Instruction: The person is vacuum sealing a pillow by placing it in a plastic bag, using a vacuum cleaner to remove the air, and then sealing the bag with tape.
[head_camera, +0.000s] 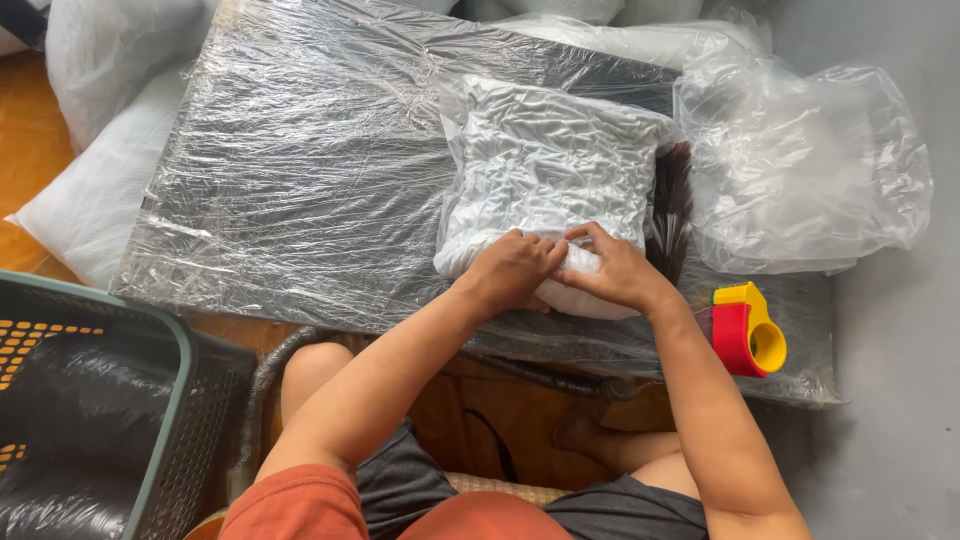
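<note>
Hands: left (512, 268), right (612, 272) | fingers curled, pinching white package (550, 160) edge

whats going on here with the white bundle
A seated person presses both hands, left hand and right hand, onto the near edge of a white crinkled plastic-wrapped bundle. It lies on a dark board covered in clear film. A red and yellow tape dispenser sits to the right, a grey-green plastic basket to the left.

I see an orange-brown wooden floor (25, 140) at left | grey concrete floor (900, 400) at right | low dark board (300, 170) wrapped in clear film | grey-green mesh basket (190, 400) lower left | soft, even daylight
</note>
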